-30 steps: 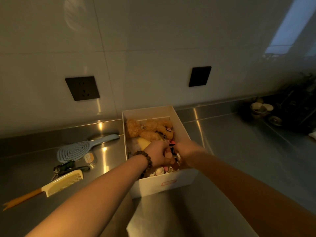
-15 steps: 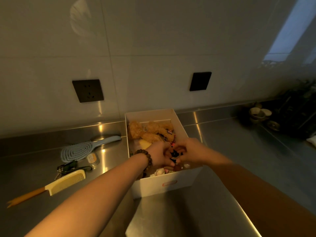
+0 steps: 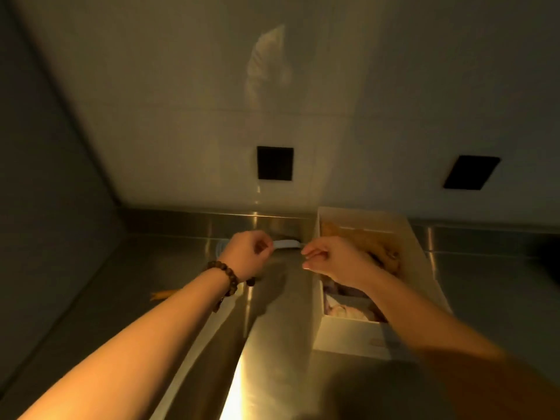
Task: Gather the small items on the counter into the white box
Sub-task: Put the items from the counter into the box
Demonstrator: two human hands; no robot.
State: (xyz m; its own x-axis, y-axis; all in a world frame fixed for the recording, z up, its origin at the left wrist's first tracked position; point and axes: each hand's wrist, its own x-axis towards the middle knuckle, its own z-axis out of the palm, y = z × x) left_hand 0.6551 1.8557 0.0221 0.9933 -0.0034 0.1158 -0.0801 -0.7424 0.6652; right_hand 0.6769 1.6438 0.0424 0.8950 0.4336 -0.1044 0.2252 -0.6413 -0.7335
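White box (image 3: 342, 334): stands on the steel counter (image 3: 272, 359) against the back wall, right of both hands; its near wall faces the camera.
Box contents: a tan plush toy (image 3: 372, 244) at the far end, pale small items (image 3: 342, 307) at the near end, too blurred to name.
Left hand (image 3: 245, 256): over the counter left of the box, fingers curled; a bead bracelet (image 3: 230, 277) on the wrist. Whether it grips anything cannot be told.
Right hand (image 3: 333, 259): at the box's left wall, fingers loosely curled toward the left, nothing seen in them.
Blue brush handle (image 3: 286, 244): lies on the counter between the two hands; the brush head is hidden behind the left hand.
Comb handle (image 3: 163, 294): an orange tip shows beside the left forearm.
Wall: two dark outlets (image 3: 275, 163) above the counter.
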